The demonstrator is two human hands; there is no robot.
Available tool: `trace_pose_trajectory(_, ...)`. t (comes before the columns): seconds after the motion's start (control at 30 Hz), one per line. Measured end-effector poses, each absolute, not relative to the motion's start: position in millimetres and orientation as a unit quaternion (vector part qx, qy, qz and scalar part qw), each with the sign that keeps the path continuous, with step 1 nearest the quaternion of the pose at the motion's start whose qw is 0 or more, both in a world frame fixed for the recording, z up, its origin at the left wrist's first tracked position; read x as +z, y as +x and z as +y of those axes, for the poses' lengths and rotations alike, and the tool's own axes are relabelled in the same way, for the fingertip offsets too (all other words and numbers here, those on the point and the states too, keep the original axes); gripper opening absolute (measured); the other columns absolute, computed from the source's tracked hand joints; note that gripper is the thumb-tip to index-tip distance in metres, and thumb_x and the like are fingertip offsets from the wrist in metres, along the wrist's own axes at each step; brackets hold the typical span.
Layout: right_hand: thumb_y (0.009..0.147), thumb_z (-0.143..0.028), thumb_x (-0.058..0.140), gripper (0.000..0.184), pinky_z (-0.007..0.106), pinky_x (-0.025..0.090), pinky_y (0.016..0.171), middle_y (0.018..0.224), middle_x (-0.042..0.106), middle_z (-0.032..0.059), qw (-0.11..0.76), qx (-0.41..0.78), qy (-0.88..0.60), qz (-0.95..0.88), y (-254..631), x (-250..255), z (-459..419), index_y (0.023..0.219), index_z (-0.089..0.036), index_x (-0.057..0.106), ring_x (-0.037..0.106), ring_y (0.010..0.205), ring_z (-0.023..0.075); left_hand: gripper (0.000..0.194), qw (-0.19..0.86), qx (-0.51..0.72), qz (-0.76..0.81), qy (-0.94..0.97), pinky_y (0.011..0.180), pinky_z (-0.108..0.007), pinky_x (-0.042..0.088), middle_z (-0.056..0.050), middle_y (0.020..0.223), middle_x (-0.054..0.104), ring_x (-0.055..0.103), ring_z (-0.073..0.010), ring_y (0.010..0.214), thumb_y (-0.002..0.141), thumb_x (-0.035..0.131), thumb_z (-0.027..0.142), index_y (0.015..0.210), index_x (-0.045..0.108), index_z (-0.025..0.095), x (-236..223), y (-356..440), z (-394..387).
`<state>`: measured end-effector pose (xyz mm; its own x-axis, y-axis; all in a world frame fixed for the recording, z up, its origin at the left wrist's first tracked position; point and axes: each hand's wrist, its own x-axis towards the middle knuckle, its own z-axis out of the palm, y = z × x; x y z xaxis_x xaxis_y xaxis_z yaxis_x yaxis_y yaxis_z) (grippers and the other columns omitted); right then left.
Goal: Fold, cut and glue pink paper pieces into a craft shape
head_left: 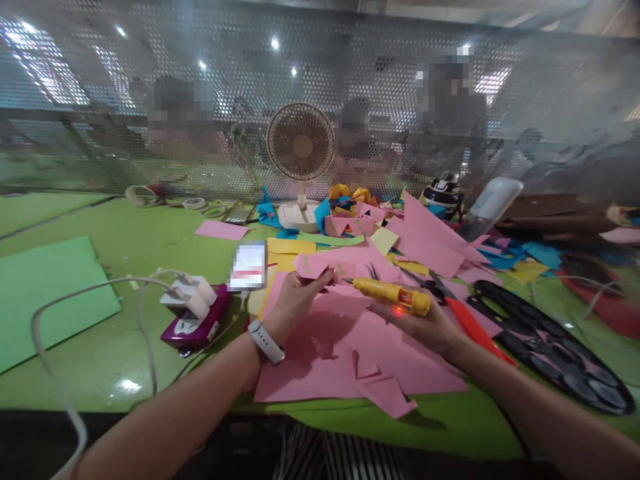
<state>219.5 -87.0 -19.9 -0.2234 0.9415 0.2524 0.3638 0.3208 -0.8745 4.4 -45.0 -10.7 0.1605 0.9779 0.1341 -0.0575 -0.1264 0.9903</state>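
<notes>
My left hand (pixel 296 301), a watch strap on its wrist, pinches a folded pink paper piece (pixel 309 265) marked with green dots. In my right hand (pixel 425 328) is a yellow glue gun (pixel 383 292), with a red light glowing on its side. Its nozzle points left, close to the paper piece; whether they touch, I cannot tell. Under both hands lies a large pink sheet (pixel 300 373). A small folded pink scrap (pixel 387 393) rests near the sheet's front edge. Scissors (pixel 440 290) lie behind my right hand, partly hidden.
Left of my hands are a phone (pixel 249 265) and a purple power strip (pixel 195 327) with white chargers and loose cables. A fan (pixel 301 150) stands at the back beside piled coloured paper. A black palette (pixel 555 347) lies right. A perforated screen (pixel 220 160) closes off the far side.
</notes>
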Motion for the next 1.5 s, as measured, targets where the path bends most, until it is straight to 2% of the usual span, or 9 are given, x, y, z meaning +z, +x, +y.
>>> trace_pose_trajectory(0.17, 0.075, -0.037, 0.066, 0.039, 0.027, 0.054, 0.055, 0.086, 0.07, 0.0015, 0.406, 0.355, -0.471, -0.698, 220.0, -19.8, -87.2, 0.112, -0.025, 0.064, 0.064, 0.069, 0.018, 0.023, 0.523, 0.496, 0.413, 0.557, 0.067, -0.026, 0.047, -0.007, 0.081, 0.069, 0.06, -0.0156, 0.075, 0.074, 0.066, 0.035, 0.08, 0.069, 0.014, -10.6, 4.2, -45.3)
trace_pose_trajectory(0.37, 0.075, -0.037, 0.066, 0.04, 0.033, 0.056, 0.067, 0.099, 0.069, 0.0026, 0.405, 0.363, -0.464, -0.699, 218.9, -16.8, -88.2, 0.114, -0.026, 0.063, 0.062, 0.093, 0.0249, 0.022, 0.517, 0.5, 0.409, 0.562, 0.068, -0.026, 0.047, -0.007, 0.081, 0.069, 0.061, -0.0163, 0.076, 0.074, 0.066, 0.035, 0.079, 0.069, 0.014, -9.3, 4.9, -46.5)
trace_pose_trajectory(0.57, 0.075, -0.038, 0.065, 0.039, 0.033, 0.057, 0.067, 0.101, 0.069, 0.0031, 0.409, 0.358, -0.473, -0.694, 218.8, -18.2, -88.9, 0.112, -0.024, 0.064, 0.065, 0.085, 0.0232, 0.022, 0.508, 0.498, 0.417, 0.565, 0.069, -0.027, 0.048, -0.006, 0.082, 0.069, 0.062, -0.0167, 0.076, 0.074, 0.066, 0.035, 0.079, 0.07, 0.015, -9.8, 4.9, -46.6)
trace_pose_trajectory(0.83, 0.074, -0.036, 0.066, 0.039, 0.029, 0.055, 0.06, 0.089, 0.07, 0.0015, 0.409, 0.347, -0.475, -0.698, 219.5, -19.6, -87.9, 0.112, -0.025, 0.064, 0.064, 0.079, 0.0218, 0.018, 0.499, 0.502, 0.414, 0.572, 0.069, -0.026, 0.048, -0.006, 0.08, 0.07, 0.062, -0.0165, 0.076, 0.075, 0.066, 0.033, 0.078, 0.07, 0.016, -11.8, 4.7, -45.2)
trace_pose_trajectory(1.0, 0.075, -0.033, 0.066, 0.039, 0.03, 0.055, 0.068, 0.097, 0.069, 0.0006, 0.408, 0.354, -0.467, -0.7, 219.6, -18.1, -89.0, 0.113, -0.027, 0.064, 0.064, 0.084, 0.0214, 0.018, 0.494, 0.503, 0.416, 0.574, 0.067, -0.025, 0.048, -0.005, 0.079, 0.07, 0.062, -0.0168, 0.075, 0.074, 0.067, 0.033, 0.075, 0.07, 0.016, -10.7, 5.2, -45.9)
trace_pose_trajectory(1.23, 0.074, -0.031, 0.067, 0.035, 0.028, 0.054, 0.067, 0.094, 0.07, 0.0004, 0.417, 0.353, -0.464, -0.697, 219.4, -18.8, -89.0, 0.109, -0.025, 0.066, 0.064, 0.081, 0.0191, 0.018, 0.492, 0.511, 0.414, 0.571, 0.067, -0.024, 0.047, -0.005, 0.077, 0.069, 0.061, -0.0161, 0.073, 0.073, 0.068, 0.032, 0.074, 0.069, 0.014, -8.4, 5.9, -46.4)
trace_pose_trajectory(1.4, 0.075, -0.032, 0.066, 0.035, 0.025, 0.051, 0.052, 0.085, 0.07, 0.0, 0.405, 0.336, -0.472, -0.707, 220.5, -19.3, -88.8, 0.109, -0.024, 0.066, 0.062, 0.067, 0.0169, 0.02, 0.475, 0.508, 0.425, 0.58, 0.064, -0.023, 0.046, -0.005, 0.077, 0.069, 0.061, -0.0155, 0.072, 0.074, 0.066, 0.033, 0.074, 0.069, 0.013, -5.6, 7.5, -49.5)
trace_pose_trajectory(1.5, 0.075, -0.033, 0.066, 0.036, 0.025, 0.051, 0.054, 0.087, 0.07, 0.0002, 0.407, 0.332, -0.471, -0.708, 221.3, -20.3, -88.1, 0.11, -0.024, 0.066, 0.062, 0.07, 0.0175, 0.022, 0.454, 0.51, 0.425, 0.595, 0.057, -0.021, 0.043, -0.003, 0.071, 0.068, 0.058, -0.0142, 0.065, 0.075, 0.066, 0.034, 0.068, 0.067, 0.013, -6.4, 7.3, -50.2)
